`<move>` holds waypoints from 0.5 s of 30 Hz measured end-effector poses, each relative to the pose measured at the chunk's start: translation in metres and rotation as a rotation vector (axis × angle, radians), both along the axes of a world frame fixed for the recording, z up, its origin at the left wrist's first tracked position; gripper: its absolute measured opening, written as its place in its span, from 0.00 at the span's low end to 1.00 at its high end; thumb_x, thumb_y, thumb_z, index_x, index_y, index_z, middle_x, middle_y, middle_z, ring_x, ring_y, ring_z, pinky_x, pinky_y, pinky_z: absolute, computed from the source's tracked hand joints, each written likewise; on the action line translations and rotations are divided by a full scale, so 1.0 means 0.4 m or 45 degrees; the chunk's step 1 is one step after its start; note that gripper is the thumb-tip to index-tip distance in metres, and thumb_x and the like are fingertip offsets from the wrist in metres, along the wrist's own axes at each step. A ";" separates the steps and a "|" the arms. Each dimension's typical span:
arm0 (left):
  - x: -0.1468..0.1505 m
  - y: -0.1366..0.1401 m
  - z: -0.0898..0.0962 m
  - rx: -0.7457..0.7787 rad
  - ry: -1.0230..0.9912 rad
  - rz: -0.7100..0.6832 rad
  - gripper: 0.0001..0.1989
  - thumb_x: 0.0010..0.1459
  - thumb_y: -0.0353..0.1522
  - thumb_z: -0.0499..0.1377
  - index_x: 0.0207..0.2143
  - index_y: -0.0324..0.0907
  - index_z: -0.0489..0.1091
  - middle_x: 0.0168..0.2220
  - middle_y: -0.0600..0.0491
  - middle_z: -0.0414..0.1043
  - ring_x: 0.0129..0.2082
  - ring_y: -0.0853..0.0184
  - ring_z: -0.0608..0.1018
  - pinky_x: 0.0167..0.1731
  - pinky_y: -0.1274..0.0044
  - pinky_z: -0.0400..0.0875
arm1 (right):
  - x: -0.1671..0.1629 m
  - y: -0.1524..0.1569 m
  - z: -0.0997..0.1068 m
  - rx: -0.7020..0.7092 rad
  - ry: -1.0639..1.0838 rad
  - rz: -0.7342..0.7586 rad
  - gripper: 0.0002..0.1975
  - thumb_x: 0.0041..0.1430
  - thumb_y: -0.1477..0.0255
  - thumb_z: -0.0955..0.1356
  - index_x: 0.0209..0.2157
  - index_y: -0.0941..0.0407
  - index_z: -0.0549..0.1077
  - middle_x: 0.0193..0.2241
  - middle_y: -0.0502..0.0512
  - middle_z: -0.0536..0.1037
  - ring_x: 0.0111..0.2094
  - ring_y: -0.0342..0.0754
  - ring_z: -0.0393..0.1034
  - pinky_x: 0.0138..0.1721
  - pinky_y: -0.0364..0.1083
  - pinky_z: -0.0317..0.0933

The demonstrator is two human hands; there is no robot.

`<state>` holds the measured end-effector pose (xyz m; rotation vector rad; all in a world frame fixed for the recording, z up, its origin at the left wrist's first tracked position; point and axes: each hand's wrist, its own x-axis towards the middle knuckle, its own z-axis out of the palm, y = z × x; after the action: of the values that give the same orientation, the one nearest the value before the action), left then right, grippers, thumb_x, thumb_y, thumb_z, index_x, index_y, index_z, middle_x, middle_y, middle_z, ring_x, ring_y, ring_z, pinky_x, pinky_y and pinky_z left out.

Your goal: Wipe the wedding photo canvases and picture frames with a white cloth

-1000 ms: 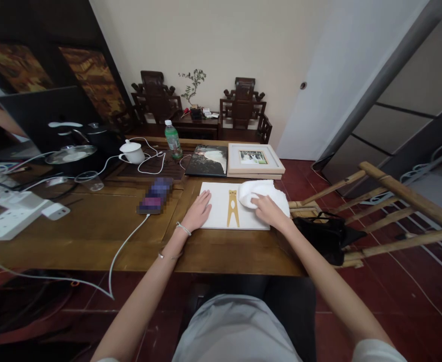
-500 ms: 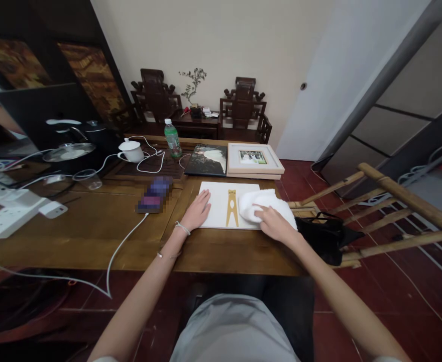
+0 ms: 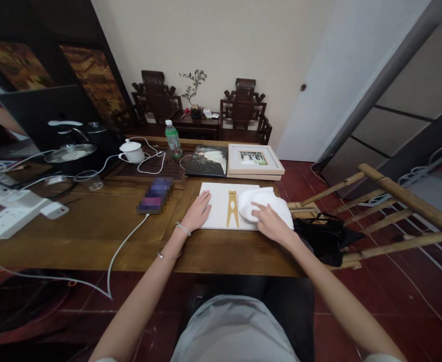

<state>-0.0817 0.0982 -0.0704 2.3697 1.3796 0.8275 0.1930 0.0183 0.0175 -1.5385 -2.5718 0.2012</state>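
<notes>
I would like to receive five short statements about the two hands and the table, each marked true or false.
1. The left hand rests flat on the white board. True.
2. The yellow shape is on top of the white cloth. False: it is on the board, beside the cloth.
3. The right hand touches the cloth. True.
4. The bottle lies on its side. False: it stands upright.
5. The white cup has a lid on. True.

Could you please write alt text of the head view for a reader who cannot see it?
A person's right hand rests on a white cloth over the right side of a white panel on a wooden table, while the left hand lies across the panel's left edge. Between them is a yellow, two-legged figure.
</notes>
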 end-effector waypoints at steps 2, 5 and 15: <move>0.002 0.000 0.000 0.001 -0.005 0.001 0.26 0.63 0.36 0.43 0.60 0.32 0.56 0.63 0.41 0.53 0.65 0.58 0.53 0.62 0.62 0.49 | 0.013 -0.066 0.006 -0.044 -0.006 0.075 0.20 0.43 0.86 0.57 0.35 0.59 0.71 0.56 0.69 0.65 0.60 0.56 0.54 0.57 0.62 0.44; 0.003 -0.001 0.000 0.006 -0.011 0.000 0.26 0.63 0.35 0.43 0.60 0.34 0.56 0.64 0.42 0.53 0.65 0.58 0.53 0.62 0.61 0.49 | 0.028 -0.115 0.022 -0.095 -0.007 0.154 0.19 0.42 0.86 0.57 0.32 0.57 0.71 0.53 0.65 0.69 0.60 0.53 0.55 0.57 0.58 0.47; 0.001 -0.002 0.003 -0.005 -0.012 0.001 0.26 0.62 0.35 0.43 0.60 0.34 0.56 0.63 0.41 0.53 0.64 0.58 0.54 0.62 0.60 0.49 | -0.052 0.125 0.043 -0.055 -0.049 -0.186 0.18 0.48 0.84 0.58 0.38 0.59 0.71 0.37 0.62 0.76 0.42 0.54 0.68 0.43 0.47 0.56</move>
<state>-0.0812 0.0975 -0.0691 2.3595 1.3772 0.8346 0.1720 0.0683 0.0349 -1.7534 -2.4853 0.2140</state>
